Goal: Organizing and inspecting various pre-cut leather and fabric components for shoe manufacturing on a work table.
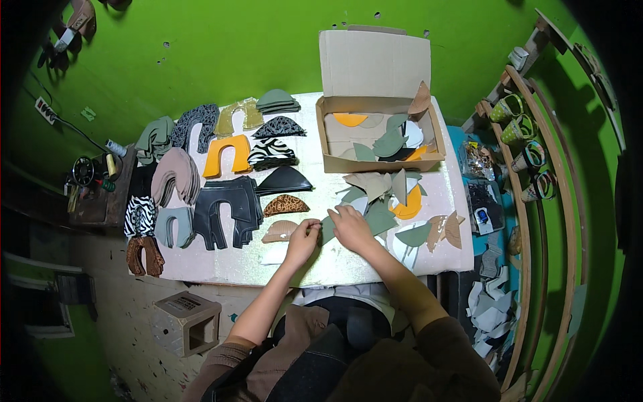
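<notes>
Both hands meet at the table's [375,268] near edge. Left hand [303,242] and right hand [351,228] pinch a grey-green cut piece [327,230] between closed fingertips. Sorting goes best one piece at a time. Beyond lie sorted stacks [224,208] and an open cardboard box [378,134].

Counts on the counter [221,271]: cut shoe pieces, one box, two hands.

One open cardboard box [375,87] stands at the far edge, and two hands work at the near edge, the left hand [303,241] and the right hand [351,228]. Sorted piles to the left: one orange arch-shaped piece [226,155], two zebra-print stacks [270,153] [140,216], one leopard-print piece [285,204], one black toe piece [284,180], one stack of black arch-shaped pieces [225,211] and one brown arch-shaped piece [145,256]. The loose green pieces [378,218] overlap too much to count. One small carton [187,321] sits on the floor.
</notes>
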A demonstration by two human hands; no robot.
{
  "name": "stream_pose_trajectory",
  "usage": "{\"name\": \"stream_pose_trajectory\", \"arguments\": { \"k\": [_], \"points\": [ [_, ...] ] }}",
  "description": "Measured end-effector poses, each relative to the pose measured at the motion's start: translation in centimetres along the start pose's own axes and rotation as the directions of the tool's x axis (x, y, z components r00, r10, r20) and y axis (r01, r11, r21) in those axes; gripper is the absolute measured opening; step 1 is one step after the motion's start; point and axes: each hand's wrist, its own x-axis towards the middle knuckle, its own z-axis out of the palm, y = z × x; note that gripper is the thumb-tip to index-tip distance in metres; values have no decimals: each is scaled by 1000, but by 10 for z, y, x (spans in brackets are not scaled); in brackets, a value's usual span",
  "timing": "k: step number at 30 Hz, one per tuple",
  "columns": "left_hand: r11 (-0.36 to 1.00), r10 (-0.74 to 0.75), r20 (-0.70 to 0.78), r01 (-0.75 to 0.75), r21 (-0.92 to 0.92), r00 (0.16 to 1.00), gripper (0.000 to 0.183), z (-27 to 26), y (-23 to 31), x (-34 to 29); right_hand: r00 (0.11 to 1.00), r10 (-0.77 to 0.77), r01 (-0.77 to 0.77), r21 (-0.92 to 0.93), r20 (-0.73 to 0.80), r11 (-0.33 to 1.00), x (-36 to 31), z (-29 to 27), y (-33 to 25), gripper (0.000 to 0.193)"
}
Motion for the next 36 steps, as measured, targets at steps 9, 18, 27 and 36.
{"name": "stream_pose_trajectory", "arguments": {
  "k": [9, 18, 27, 36],
  "points": [
    [998, -25, -2, 24, -65, 1000, 24, -7, -5, -4, 920, 116, -79, -111, 375, 991, 7, -7, 6, 28],
    [983, 107, 131, -85, -163, 986, 31, -7, 15, -19, 856, 234, -493, 588, 461, 641, -12, -29, 1, 25],
    [931, -85, 249, 166, -326, 965, 28, 5, 25, -15, 976, 215, -218, 291, 44, 931, -31, -59, 27, 18],
    [784, -134, 279, 273, -558, 951, 29, 11, 33, -14, 979, 204, -201, -76, 22, 977, -43, -64, 54, 19]
  ]
}}
